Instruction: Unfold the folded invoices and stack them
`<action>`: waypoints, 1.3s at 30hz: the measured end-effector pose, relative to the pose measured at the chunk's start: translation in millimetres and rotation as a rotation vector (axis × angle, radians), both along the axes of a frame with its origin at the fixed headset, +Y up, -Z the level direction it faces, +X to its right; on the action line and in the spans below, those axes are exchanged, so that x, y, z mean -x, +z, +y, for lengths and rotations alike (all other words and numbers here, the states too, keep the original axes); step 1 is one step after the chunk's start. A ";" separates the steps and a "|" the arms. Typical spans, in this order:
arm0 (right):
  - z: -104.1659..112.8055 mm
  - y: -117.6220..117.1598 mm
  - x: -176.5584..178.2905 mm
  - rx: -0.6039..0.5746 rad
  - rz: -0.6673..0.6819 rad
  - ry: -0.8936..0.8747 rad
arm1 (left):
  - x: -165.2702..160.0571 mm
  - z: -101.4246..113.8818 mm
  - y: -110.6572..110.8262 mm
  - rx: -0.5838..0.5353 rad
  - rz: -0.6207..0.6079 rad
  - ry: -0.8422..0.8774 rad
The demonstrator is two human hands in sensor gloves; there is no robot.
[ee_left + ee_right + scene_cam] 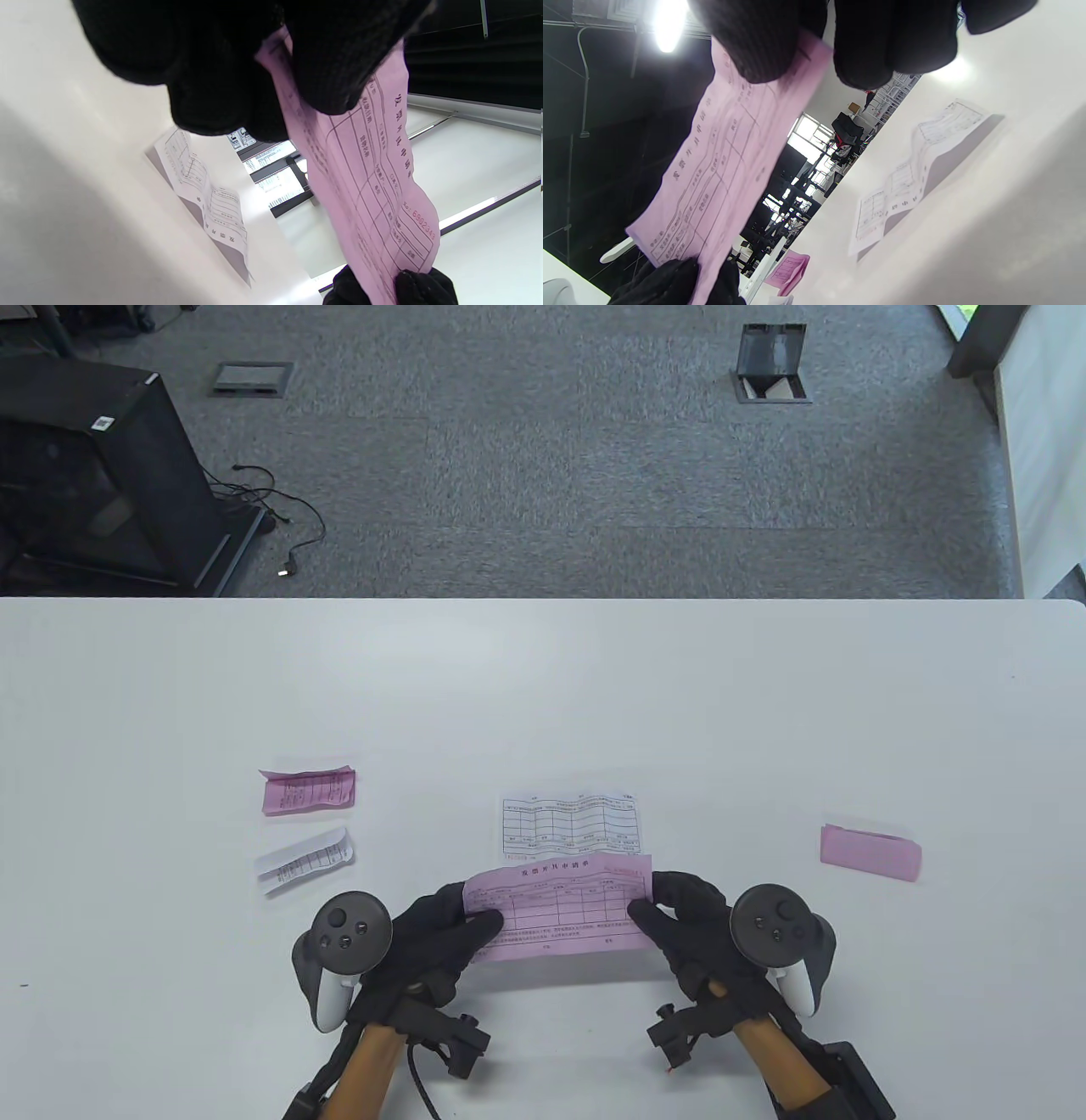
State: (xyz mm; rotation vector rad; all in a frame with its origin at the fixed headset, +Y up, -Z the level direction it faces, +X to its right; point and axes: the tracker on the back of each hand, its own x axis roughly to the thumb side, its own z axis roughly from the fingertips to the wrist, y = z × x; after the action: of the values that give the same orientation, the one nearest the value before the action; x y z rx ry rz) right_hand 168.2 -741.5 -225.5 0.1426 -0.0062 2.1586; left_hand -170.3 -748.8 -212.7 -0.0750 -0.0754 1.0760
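Left hand (441, 929) pinches unfolded pink invoice's (560, 912) left edge | right hand (687, 920) pinches its right edge | invoice held above near table (543, 687) edge | white invoice (570, 823) flat just beyond.

Beyond the white table (543, 687): grey carpet floor (526, 458) w/ two floor boxes, a black cabinet (93, 475) at left, black cable (280, 517) trailing beside it.

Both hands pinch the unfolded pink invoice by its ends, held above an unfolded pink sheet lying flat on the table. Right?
Not quite. The table view shows the flat sheet under it is white with blue print, not pink. The rest holds: left hand and right hand pinch the unfolded pink invoice by its ends, above the table.
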 end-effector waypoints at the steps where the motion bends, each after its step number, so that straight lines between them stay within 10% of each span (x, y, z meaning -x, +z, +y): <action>1: -1.7 -0.5 0.3 0.008 -0.003 0.012 | 0.1 -0.6 -0.6 0.002 0.006 -0.015; 20: 11.9 -78.4 9.7 0.157 -0.166 0.471 | -32.9 15.7 -72.0 0.137 0.194 -0.461; 39: -27.7 -120.7 54.9 0.247 -0.217 1.034 | -57.1 -28.9 -126.9 0.301 0.186 -0.777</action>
State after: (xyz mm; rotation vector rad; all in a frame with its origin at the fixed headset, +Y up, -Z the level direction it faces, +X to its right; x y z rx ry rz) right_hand 113.3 -769.2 -346.3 -0.3026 0.2599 3.1650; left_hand -113.2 -777.8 -339.5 -0.2522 0.2679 0.3064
